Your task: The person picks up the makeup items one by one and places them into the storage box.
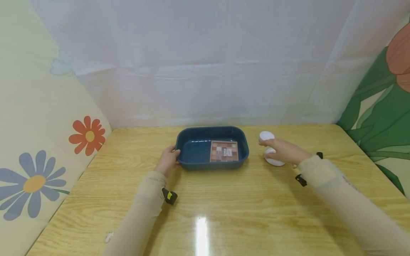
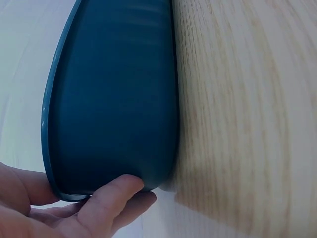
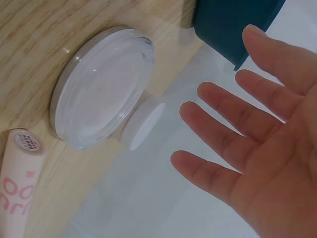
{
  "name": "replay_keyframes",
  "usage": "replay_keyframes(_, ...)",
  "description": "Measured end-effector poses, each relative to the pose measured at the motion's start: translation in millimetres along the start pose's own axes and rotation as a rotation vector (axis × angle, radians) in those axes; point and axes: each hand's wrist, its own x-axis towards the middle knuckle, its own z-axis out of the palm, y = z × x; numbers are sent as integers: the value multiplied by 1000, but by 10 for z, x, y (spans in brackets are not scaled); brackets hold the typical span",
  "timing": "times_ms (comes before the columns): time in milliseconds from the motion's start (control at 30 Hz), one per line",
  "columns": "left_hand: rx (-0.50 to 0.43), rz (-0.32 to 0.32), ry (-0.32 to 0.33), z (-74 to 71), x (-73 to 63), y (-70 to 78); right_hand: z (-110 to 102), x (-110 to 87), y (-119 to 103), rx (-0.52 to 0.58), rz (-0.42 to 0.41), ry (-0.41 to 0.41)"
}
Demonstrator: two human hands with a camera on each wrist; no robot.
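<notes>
A dark blue-green rectangular basin (image 1: 192, 165) stands on the table, and a flat palette printed with coloured squares and the word BACK (image 1: 217, 151) lies in its right half. My left hand (image 1: 167, 160) grips the basin's left end, thumb at the rim and fingers against the outer wall (image 2: 104, 208). Right of the basin, my right hand (image 1: 282, 150) hovers with fingers spread and nothing in them (image 3: 267, 144). Near it are a round flat container with a clear rim (image 3: 106, 89) and a smaller white round piece (image 3: 143, 124), also seen from above as a white disc (image 1: 266, 135).
A pale pink tube with pink lettering (image 3: 17, 183) lies beside the round container. White cloth (image 1: 224, 71) hangs behind the table (image 1: 256, 213), and flower-printed panels (image 1: 35, 106) stand at both sides. A small pale mark (image 1: 109, 236) shows at the table's front left.
</notes>
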Motion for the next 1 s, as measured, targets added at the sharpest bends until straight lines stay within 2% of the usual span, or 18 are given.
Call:
replay_keyframes(267, 5, -4, 2, 5, -5, 4, 38, -9, 22, 0, 4, -11)
replay_keyframes(600, -1, -6, 8, 0, 10, -16, 100, -37, 88, 14, -60, 14)
replay_keyframes(1000, -12, -11, 2, -9, 9, -4, 133, -53, 137, 48, -48, 19)
